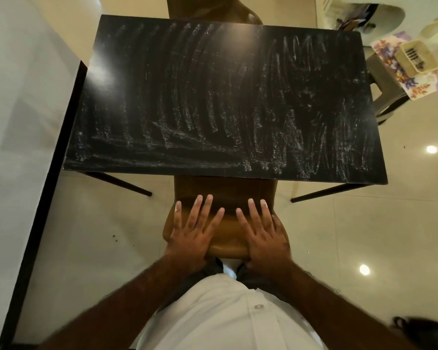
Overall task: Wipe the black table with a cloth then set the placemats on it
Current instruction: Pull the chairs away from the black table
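Note:
The black table (pixel 223 97) fills the upper middle of the head view, its top streaked all over with pale smear marks. Nothing lies on it. Floral placemats (pixel 412 82) sit on a grey stool at the right, beyond the table's right edge, with a beige holder (pixel 415 56) on top of them. No cloth is in view. My left hand (pixel 192 231) and my right hand (pixel 263 233) rest flat, fingers spread, on the back of a brown chair (pixel 228 238) at the table's near edge. Neither hand holds anything.
A second brown chair (pixel 213 8) stands at the table's far side. A white wall with a black skirting strip (pixel 43 185) runs along the left. A grey stool (pixel 384 97) stands right of the table. Glossy cream floor tiles surround everything.

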Tool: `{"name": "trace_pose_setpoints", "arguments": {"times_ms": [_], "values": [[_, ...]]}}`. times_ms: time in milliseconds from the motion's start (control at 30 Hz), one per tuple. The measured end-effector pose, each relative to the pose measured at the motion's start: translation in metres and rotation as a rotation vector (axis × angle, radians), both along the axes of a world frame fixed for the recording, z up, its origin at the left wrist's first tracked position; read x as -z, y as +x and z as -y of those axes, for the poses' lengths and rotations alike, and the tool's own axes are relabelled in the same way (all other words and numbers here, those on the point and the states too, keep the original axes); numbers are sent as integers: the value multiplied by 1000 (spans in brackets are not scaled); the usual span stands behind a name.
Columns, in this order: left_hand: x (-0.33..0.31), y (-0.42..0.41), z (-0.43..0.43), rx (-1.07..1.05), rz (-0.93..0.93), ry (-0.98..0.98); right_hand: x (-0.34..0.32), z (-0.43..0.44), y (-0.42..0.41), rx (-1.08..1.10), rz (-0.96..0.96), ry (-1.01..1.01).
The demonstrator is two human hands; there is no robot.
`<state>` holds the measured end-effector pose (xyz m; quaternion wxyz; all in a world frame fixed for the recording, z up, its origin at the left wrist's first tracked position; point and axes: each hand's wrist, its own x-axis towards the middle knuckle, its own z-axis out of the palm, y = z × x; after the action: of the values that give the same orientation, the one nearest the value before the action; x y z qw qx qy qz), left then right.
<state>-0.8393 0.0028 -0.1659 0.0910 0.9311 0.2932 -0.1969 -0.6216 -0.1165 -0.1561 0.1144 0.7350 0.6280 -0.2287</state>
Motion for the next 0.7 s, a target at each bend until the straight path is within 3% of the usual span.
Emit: {"name": "trace_pose_setpoints", "arguments": {"times_ms": [100, 400, 700], "values": [[2, -6, 3, -8, 154, 106, 3, 10, -2, 4, 7, 274], [-6, -5, 0, -52, 186, 45, -2, 12, -1, 9, -5, 303], [-69, 3, -12, -99, 346, 156, -61, 4, -7, 128, 23, 465]]}}
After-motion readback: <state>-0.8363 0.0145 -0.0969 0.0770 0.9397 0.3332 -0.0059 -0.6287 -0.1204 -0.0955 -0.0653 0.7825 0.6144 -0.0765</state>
